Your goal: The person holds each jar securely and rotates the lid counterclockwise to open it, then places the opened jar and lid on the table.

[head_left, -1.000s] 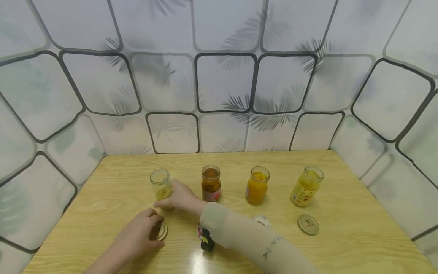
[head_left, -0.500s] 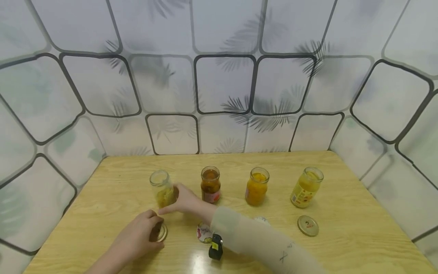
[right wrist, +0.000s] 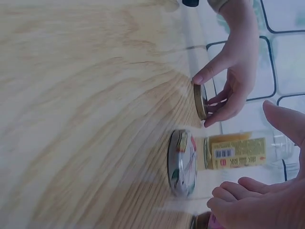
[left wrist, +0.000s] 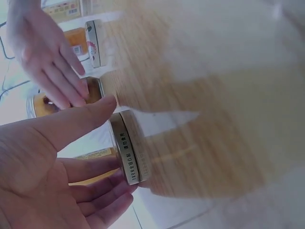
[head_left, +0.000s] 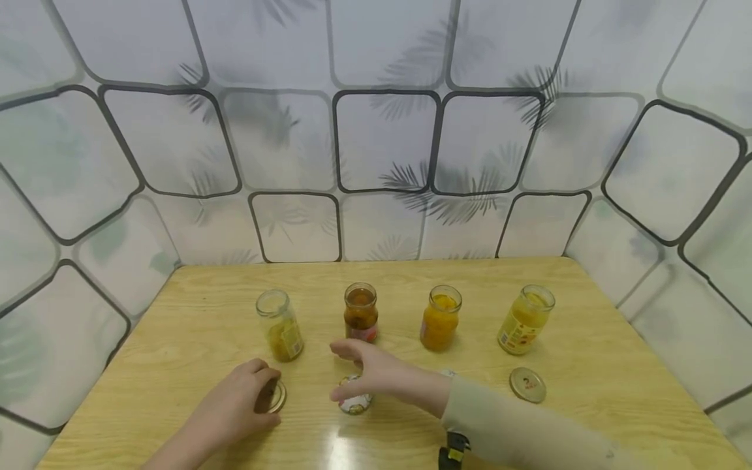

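Observation:
My left hand (head_left: 226, 401) holds a gold jar lid (head_left: 279, 395) by its rim, thumb on one side and fingers on the other; the lid lies flat on the table. The left wrist view shows printed characters along that lid's edge. Just behind it stands an uncapped glass jar (head_left: 282, 329) with yellow contents low inside. My right hand (head_left: 388, 375) hovers above a white patterned lid (right wrist: 183, 162), its thumb and fingers spread and nothing between them. Close beyond its fingertips is an uncapped jar of dark amber contents (head_left: 361, 312).
Farther right stand an uncapped jar of orange contents (head_left: 440, 323) and an uncapped yellow jar (head_left: 525, 323). In front of the latter lies another gold lid (head_left: 527, 384). A second white lid (head_left: 448, 373) is mostly hidden by my right forearm. Patterned walls border the wooden table (head_left: 611, 391).
My right hand has left the side of the leftmost jar and moved right, over the white patterned lid. The left hand stays at the gold lid.

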{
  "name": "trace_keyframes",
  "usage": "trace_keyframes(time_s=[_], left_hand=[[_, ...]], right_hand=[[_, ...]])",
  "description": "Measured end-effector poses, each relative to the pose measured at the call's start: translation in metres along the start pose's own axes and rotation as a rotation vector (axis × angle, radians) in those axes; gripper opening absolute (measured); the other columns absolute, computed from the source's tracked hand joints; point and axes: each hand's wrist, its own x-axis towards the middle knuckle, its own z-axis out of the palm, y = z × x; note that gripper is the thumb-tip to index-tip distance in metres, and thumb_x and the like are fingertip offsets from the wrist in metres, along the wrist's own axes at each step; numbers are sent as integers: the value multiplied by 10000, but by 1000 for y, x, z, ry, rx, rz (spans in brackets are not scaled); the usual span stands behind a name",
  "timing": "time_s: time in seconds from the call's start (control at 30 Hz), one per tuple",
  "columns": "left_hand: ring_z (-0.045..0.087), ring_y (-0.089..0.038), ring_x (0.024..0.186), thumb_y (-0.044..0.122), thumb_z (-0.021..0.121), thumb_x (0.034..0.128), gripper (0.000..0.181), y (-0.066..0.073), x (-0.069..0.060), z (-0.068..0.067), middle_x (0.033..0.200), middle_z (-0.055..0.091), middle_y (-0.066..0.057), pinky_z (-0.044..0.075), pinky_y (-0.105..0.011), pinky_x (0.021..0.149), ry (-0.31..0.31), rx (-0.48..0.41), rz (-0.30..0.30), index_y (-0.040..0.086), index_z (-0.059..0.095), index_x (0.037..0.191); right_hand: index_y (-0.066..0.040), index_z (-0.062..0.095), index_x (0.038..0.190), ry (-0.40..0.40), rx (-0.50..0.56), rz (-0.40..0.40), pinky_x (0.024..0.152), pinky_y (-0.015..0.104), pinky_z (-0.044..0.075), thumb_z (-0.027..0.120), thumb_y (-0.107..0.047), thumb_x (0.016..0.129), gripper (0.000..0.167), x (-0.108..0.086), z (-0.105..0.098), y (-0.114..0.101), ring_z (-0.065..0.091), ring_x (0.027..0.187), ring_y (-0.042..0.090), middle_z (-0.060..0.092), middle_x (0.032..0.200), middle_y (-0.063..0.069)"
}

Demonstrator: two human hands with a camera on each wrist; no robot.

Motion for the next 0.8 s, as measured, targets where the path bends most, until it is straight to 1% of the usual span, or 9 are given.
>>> trace_keyframes(time_s=[0.13, 0.27, 0.37, 0.47, 0.57, 0.63, 0.7, 0.8], left_hand=[[650, -152, 1025, 246, 1003, 688, 618, 0, -2, 0, 1103, 673, 5, 605, -448, 958, 10, 18, 18, 37, 739, 1207], [659, -166, 1015, 202, 990, 705, 566, 0, -3, 0, 1096, 679, -3, 609, -441, 938, 32, 42, 47, 35, 745, 1188], [665, -174, 1021, 210, 995, 699, 589, 1, -3, 2, 1105, 684, -13, 609, -444, 941, 32, 45, 53, 23, 740, 1196], [669, -184, 1048, 228, 1002, 694, 632, 4, -3, 3, 1133, 689, -26, 605, -451, 965, 13, 24, 32, 13, 727, 1220], [674, -206, 1078, 258, 1001, 699, 662, 5, -4, 2, 1166, 694, -47, 597, -469, 989, 0, -2, 8, 10, 712, 1241], [677, -225, 1097, 297, 986, 727, 662, 4, -4, 0, 1188, 696, -62, 593, -489, 1001, -8, -20, -7, 12, 704, 1254], [683, -246, 1103, 335, 961, 764, 655, 1, -5, -2, 1200, 698, -78, 595, -505, 999, 1, -23, -4, 8, 699, 1268], [692, -272, 1081, 366, 915, 820, 625, -6, -5, -6, 1185, 699, -98, 603, -518, 974, 26, -5, 10, -12, 695, 1267]], right_hand=[[-61, 414, 1604, 24, -41, -11, 1318, 553, 264, 850, -197, 898, 841, -23, -15, 9, 361, 1583, 362, 412, 1685, 157], [-19, 419, 1593, 46, -68, -41, 1304, 593, 267, 841, -198, 900, 831, -41, -29, 15, 373, 1568, 405, 419, 1671, 196], [9, 401, 1595, 43, -68, -56, 1296, 623, 256, 829, -213, 924, 826, -55, -41, 17, 356, 1564, 446, 407, 1669, 226], [3, 386, 1605, 49, -69, -42, 1288, 649, 244, 814, -229, 949, 817, -72, -52, 20, 328, 1567, 479, 391, 1674, 241], [-17, 383, 1613, 75, -73, -6, 1252, 698, 270, 815, -247, 956, 820, -89, -62, 23, 293, 1562, 532, 373, 1677, 262], [-23, 388, 1612, 94, -92, 16, 1237, 721, 271, 818, -256, 955, 820, -99, -68, 27, 281, 1555, 557, 374, 1674, 269], [-15, 392, 1607, 104, -130, 23, 1211, 751, 286, 816, -273, 956, 819, -109, -74, 31, 287, 1537, 587, 379, 1664, 284], [14, 404, 1590, 113, -206, 7, 1183, 777, 299, 802, -279, 964, 798, -123, -81, 39, 330, 1502, 609, 404, 1641, 304]])
